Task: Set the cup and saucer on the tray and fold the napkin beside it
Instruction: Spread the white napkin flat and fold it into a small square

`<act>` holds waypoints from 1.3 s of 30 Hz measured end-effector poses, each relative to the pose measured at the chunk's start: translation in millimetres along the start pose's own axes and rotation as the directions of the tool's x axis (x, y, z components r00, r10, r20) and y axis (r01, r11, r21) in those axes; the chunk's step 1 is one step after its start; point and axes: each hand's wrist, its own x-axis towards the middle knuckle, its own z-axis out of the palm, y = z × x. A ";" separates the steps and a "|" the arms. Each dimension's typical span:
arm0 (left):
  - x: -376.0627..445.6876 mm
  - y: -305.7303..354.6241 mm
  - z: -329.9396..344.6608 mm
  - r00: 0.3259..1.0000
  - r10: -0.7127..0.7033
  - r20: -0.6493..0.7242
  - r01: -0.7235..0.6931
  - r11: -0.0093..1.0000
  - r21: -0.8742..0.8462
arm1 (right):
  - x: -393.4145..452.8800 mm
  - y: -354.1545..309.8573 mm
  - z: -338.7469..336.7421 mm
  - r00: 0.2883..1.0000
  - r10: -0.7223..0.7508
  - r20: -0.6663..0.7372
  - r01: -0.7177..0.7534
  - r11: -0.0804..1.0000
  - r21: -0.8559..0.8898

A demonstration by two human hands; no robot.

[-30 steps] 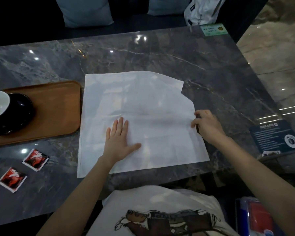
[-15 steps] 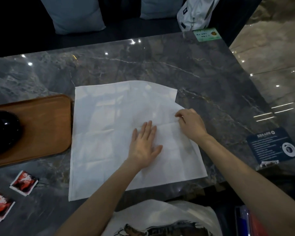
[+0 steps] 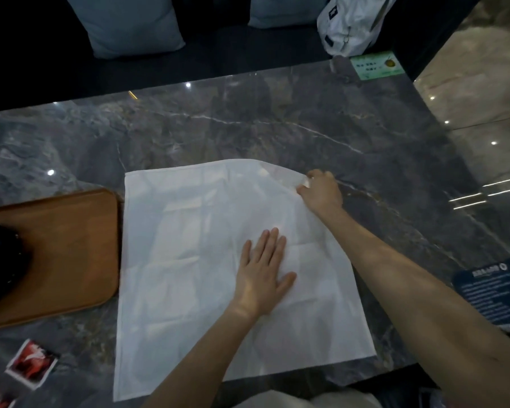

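A white cloth napkin lies spread flat on the dark marble table, just right of a wooden tray. On the tray's left part sits the black saucer, cut off by the frame edge; the cup is out of view. My left hand presses flat on the napkin's middle right, fingers spread. My right hand pinches the napkin's far right corner, which is turned in.
Two red sachets lie at the near left. A dark blue card rests at the right edge, a green card at the far right corner. Cushions and a white bag sit beyond the table's far edge.
My right hand has slid up along the napkin's right edge to its far corner and pinched it. My left hand moved right across the cloth. The view shifted, pushing the tray further left.
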 end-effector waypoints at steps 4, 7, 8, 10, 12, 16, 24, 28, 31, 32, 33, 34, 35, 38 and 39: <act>0.7 -1.4 2.2 1.000 -0.001 -0.020 0.001 1.000 -0.016 | 7.9 -7.5 0.7 0.997 -0.060 -0.046 0.057 0.997 -0.060; 0.3 -1.7 3.3 1.000 -0.002 -0.008 0.002 1.000 -0.018 | 15.1 -14.6 -5.4 0.989 -0.100 -0.113 0.095 0.994 -0.052; 0.3 -1.9 3.6 1.000 -0.001 -0.013 0.001 1.000 -0.026 | 18.3 -17.0 -8.2 0.984 -0.108 -0.139 0.105 0.994 -0.030; 1.1 -2.9 4.4 0.999 0.007 -0.038 -0.009 0.999 -0.049 | 26.2 -21.2 -15.1 0.974 -0.114 -0.195 0.118 0.993 0.005; 0.7 -3.7 5.2 0.999 0.011 -0.051 -0.013 0.998 -0.054 | 33.9 -23.1 -20.9 0.960 -0.110 -0.258 0.109 0.994 -0.018; 0.0 -1.4 1.5 0.995 0.014 -0.095 -0.020 0.998 -0.062 | 37.5 -20.0 -18.9 0.950 -0.146 -0.276 0.088 0.973 -0.213; 47.9 -52.4 -53.4 0.963 -0.067 -0.261 -0.044 0.917 -0.398 | 29.3 -40.4 1.3 0.939 -0.332 -0.093 0.286 0.899 -0.331; 83.1 -101.1 -76.9 0.953 -0.104 -0.283 0.003 0.942 -0.336 | 27.6 -64.2 14.3 0.881 -0.474 0.011 0.457 0.843 -0.285; 102.2 -131.9 -84.6 0.969 -0.129 -0.210 0.077 0.968 -0.239 | 26.2 -76.7 27.0 0.847 -0.530 0.035 0.523 0.820 -0.232; 106.1 -140.0 -84.4 0.973 -0.139 -0.185 0.102 0.975 -0.195 | 26.0 -79.2 30.7 0.852 -0.521 0.052 0.517 0.824 -0.232; 108.7 -147.0 -82.9 0.975 -0.159 -0.158 0.134 0.978 -0.159 | 26.2 -81.1 33.5 0.864 -0.498 0.069 0.500 0.835 -0.229; 109.6 -153.9 -79.7 0.973 -0.185 -0.136 0.166 0.976 -0.141 | 26.8 -82.1 35.6 0.877 -0.474 0.082 0.480 0.848 -0.227; 109.0 -159.6 -77.2 0.970 -0.202 -0.134 0.184 0.974 -0.134 | 28.0 -82.0 37.1 0.884 -0.459 0.090 0.467 0.854 -0.229; 106.0 -170.5 -77.1 0.966 -0.197 -0.169 0.177 0.976 -0.127 | 33.0 -79.0 36.8 0.884 -0.458 0.097 0.467 0.849 -0.248; 107.2 -173.3 -80.2 0.968 -0.200 -0.153 0.182 0.975 -0.125 | 34.8 -78.3 35.3 0.884 -0.456 0.100 0.466 0.849 -0.249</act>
